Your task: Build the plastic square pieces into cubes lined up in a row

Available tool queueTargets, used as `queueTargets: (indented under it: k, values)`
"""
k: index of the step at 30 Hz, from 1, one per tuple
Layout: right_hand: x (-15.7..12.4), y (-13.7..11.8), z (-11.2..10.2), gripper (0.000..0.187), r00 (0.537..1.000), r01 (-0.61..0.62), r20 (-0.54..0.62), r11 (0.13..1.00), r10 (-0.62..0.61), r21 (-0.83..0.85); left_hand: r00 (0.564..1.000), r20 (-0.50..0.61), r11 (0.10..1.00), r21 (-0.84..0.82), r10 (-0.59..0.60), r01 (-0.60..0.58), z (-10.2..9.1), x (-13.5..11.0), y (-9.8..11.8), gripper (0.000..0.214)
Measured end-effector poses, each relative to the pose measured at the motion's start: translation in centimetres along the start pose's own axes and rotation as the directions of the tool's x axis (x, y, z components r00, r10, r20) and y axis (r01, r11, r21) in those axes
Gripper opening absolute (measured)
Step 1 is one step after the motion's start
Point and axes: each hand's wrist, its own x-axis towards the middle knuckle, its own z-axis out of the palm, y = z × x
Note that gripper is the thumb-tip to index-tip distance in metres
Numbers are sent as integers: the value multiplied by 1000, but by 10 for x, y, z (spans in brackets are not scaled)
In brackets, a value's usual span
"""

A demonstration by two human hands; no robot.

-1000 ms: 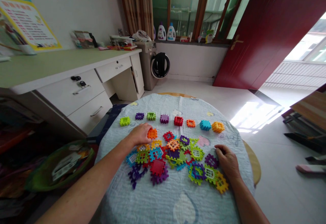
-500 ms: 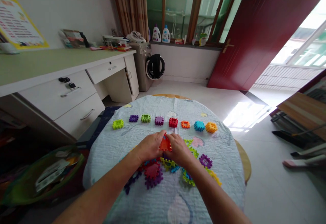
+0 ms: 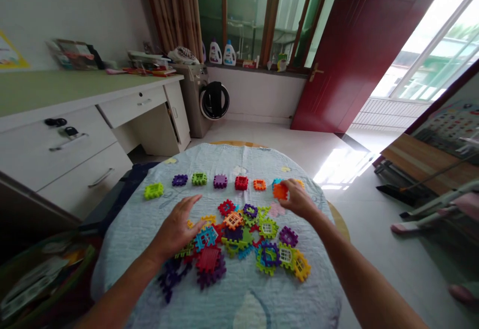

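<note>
My right hand [image 3: 298, 198] grips an orange interlocking block [image 3: 280, 192] by its right side. It is at the right part of a row of blocks, in front of a blue block [image 3: 276, 182] that it partly covers. Fingers apart and empty, my left hand [image 3: 180, 227] hovers at the left of a loose pile of notched plastic pieces. A light blue piece [image 3: 205, 238] and a red piece [image 3: 208, 259] lie close to it. The row also has a red block [image 3: 241, 183], a smaller orange block [image 3: 259, 184], and a purple block [image 3: 220, 181].
A pale blue cloth [image 3: 127, 249] covers the round table. Several notched pieces, among them a yellow piece [image 3: 301, 266], lie toward its near right. A desk [image 3: 75, 87] stands at the left, with a washing machine [image 3: 196, 102] behind. Lower left is a green basket [image 3: 45, 289].
My hands have parted. The right one has carried the orange block right and away from me to the row; the left has opened and moved left. The view has turned slightly right.
</note>
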Motion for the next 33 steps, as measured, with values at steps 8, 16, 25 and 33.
queueTargets:
  k: [8, 16, 25, 33]
  values:
    - [25, 101, -28, 41, 981, -178, -95, 981, 170, -81, 947, -217, 969, 18, -238, 248, 7, -20, -85, 46]
    - [22, 5, 8, 38, 997, 43, 58, 999, -44, 13, 958, -178, 969, 68, -223, 238, 10, -24, -76, 30]
    - [-8, -24, 61, 39, 982, 103, 152, 993, -111, 58, 953, -245, 977, 68, -180, 202, 15, -26, -81, 22]
    - [75, -13, 41, 50, 982, -10, 178, 966, 57, -257, 943, -290, 982, 37, -166, 184, 19, -26, -86, 21]
